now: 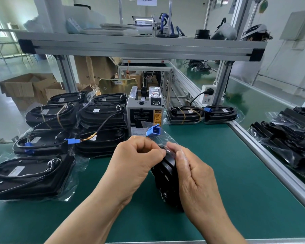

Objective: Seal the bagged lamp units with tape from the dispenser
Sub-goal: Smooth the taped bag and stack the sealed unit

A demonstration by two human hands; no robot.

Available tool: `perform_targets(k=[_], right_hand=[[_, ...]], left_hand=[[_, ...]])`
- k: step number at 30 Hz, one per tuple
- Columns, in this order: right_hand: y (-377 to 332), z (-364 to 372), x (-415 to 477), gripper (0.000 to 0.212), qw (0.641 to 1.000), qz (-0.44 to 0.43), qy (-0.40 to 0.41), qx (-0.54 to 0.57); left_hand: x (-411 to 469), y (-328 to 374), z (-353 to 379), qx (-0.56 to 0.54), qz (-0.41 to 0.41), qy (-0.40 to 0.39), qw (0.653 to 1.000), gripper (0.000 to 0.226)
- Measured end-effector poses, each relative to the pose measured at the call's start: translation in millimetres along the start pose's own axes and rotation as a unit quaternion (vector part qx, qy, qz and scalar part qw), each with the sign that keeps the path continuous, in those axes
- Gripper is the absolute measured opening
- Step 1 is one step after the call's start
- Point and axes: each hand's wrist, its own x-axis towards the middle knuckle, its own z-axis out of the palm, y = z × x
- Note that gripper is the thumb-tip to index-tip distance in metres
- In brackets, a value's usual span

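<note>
A black lamp unit (166,175) in a clear plastic bag stands on edge on the green mat (227,173), held between both hands. My left hand (135,161) pinches the bag's top by the fingertips. My right hand (192,176) grips the unit's right side, fingers curled over the bag. A blue connector (152,131) sticks up from the bag's open end. The grey tape dispenser (144,111) stands just behind, its slot facing me. Whether tape is on the bag I cannot tell.
Several bagged lamp units (47,143) are stacked left of the dispenser, two more (201,114) to its right, and a pile (292,136) beyond the aluminium rail (271,157). A shelf beam (141,48) runs overhead. Cardboard boxes (28,87) stand at the back left. A person (250,55) works at the back right.
</note>
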Motion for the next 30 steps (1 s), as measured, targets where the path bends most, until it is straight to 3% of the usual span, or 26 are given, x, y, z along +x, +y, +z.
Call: perform_targets(k=[13,18,30], right_hand=[[2.6,-0.1,-0.7,0.032,0.999,-0.010,0.014,-0.041],[4.0,0.7,-0.9,0.030,0.999,-0.007,0.006,-0.035],[1.3,1.8,-3.1,0.032,1.000,-0.022,0.008,-0.021]], left_hand=[[-3.5,-2.8,3.9,0.019,0.002,0.041,0.999,0.016],[-2.6,-6.5,5.9,-0.024,-0.034,0.048,0.998,0.040],[-6.2,-9.3,10.9,-0.067,-0.031,0.042,0.996,0.020]])
